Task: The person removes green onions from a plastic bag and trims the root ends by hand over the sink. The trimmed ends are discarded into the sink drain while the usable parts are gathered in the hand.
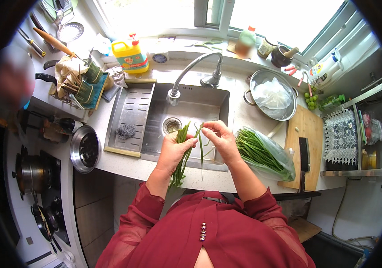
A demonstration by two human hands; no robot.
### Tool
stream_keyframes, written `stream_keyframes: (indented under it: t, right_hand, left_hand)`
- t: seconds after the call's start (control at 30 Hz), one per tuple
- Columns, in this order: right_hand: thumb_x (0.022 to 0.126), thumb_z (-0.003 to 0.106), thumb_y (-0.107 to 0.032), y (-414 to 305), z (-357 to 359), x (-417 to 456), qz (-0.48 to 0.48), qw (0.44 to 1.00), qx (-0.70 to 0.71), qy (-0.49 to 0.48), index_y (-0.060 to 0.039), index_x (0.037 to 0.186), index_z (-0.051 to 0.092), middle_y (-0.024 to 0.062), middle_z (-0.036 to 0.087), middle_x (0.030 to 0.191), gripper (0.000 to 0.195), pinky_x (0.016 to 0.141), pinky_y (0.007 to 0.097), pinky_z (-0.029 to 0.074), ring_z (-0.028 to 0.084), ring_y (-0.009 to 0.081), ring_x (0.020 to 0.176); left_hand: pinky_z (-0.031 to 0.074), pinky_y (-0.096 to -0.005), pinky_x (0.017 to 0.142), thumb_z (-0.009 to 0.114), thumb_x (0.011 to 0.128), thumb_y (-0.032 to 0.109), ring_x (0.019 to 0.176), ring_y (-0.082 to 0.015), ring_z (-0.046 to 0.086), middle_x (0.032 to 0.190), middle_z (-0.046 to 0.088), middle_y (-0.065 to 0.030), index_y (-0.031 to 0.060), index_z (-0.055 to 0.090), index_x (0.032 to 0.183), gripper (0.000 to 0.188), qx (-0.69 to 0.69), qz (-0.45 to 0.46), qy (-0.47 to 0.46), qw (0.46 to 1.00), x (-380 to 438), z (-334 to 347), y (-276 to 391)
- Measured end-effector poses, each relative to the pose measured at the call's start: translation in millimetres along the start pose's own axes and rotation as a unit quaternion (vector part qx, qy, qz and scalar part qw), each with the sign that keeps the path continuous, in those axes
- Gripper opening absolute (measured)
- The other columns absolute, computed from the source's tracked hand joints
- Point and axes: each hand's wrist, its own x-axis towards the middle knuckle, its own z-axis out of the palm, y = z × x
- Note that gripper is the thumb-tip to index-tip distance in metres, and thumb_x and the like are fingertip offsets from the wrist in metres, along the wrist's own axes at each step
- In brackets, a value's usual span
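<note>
My left hand [175, 149] is closed around a bunch of long green stalks [183, 159], their lower ends hanging over the counter's front edge. Thumb and forefinger of my right hand [220, 137] pinch the end of a thin green stalk beside the bunch. Both hands are above the front of a stainless steel sink [191, 100]. A few loose green bits [207, 153] show between the hands, over the basin. To the right of the sink lies a clear plastic bag [288, 160] filled with similar green stalks [258, 149].
A cleaver [304, 154] lies on a wooden cutting board [293, 134] at the right. Behind it stands a metal pot [274, 117] holding a plastic bag. A flexible faucet [191, 67] arches over the sink. A steel bowl [74, 150] is left of the drain tray [132, 114], which holds a scouring pad [125, 131].
</note>
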Motion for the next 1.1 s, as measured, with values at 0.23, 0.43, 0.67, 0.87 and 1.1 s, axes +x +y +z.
stream_keyframes:
  t: [0.23, 0.43, 0.67, 0.87, 1.1]
  right_hand:
    - [0.082, 0.059, -0.004, -19.8, -17.4, 6.6, -0.304, 0.858, -0.406, -0.082, -0.007, 0.1, 0.06, 0.0111, 0.056, 0.082, 0.019, 0.06, 0.0328, 0.048, 0.059, 0.0261, 0.07]
    - [0.077, 0.052, -0.007, -16.5, -22.1, 1.8, -0.284, 0.834, -0.429, -0.2, -0.0047, 0.078, 0.048, 0.0125, 0.049, 0.075, 0.004, 0.061, 0.0426, 0.045, 0.055, 0.0334, 0.072]
    - [0.082, 0.052, -0.01, 0.4, -5.4, -12.8, 0.058, 0.995, 0.037, -0.074, -0.0023, 0.072, 0.055, 0.0008, 0.046, 0.059, 0.013, 0.048, 0.0253, 0.032, 0.039, 0.0104, 0.05]
    - [0.084, 0.054, -0.012, 4.2, 7.9, -8.5, 0.151, 0.936, 0.318, -0.022, -0.0082, 0.069, 0.057, -0.0076, 0.042, 0.059, 0.016, 0.045, 0.0214, 0.023, 0.031, 0.0034, 0.05]
    - [0.084, 0.052, -0.015, -7.2, -8.9, -6.7, -0.03, 0.988, -0.016, -0.149, -0.0038, 0.076, 0.062, -0.0045, 0.046, 0.062, 0.017, 0.05, 0.0213, 0.027, 0.035, 0.0036, 0.055]
  left_hand:
    - [0.045, -0.0199, 0.062, 0.069, 0.077, 0.002, 0.068, -0.0057, 0.056, 0.075, 0.064, -0.001, -0.002, 0.065, 0.086, 0.011, 0.137, 0.063, -0.003, 0.989, 0.7, -10.9, -0.7]
    - [0.041, -0.0211, 0.058, 0.069, 0.076, 0.002, 0.064, -0.0036, 0.05, 0.068, 0.059, 0.003, -0.0019, 0.066, 0.08, 0.006, 0.244, 0.071, -0.034, 0.967, -2.5, -17.3, 6.1]
    - [0.04, -0.02, 0.058, 0.066, 0.078, 0.0, 0.065, -0.0038, 0.05, 0.071, 0.058, 0.004, -0.0012, 0.066, 0.083, 0.005, 0.118, 0.031, -0.069, 0.99, -8.3, -11.5, 4.3]
    - [0.038, -0.0185, 0.056, 0.066, 0.078, 0.0, 0.064, -0.0025, 0.049, 0.07, 0.057, 0.0041, -0.0005, 0.065, 0.081, 0.003, 0.072, 0.042, -0.035, 0.996, -6.4, -1.8, 18.2]
    - [0.04, -0.02, 0.056, 0.065, 0.077, 0.0, 0.063, -0.0029, 0.05, 0.069, 0.059, 0.0036, -0.0005, 0.065, 0.08, 0.003, 0.17, 0.066, -0.059, 0.982, -3.6, -18.7, 15.1]
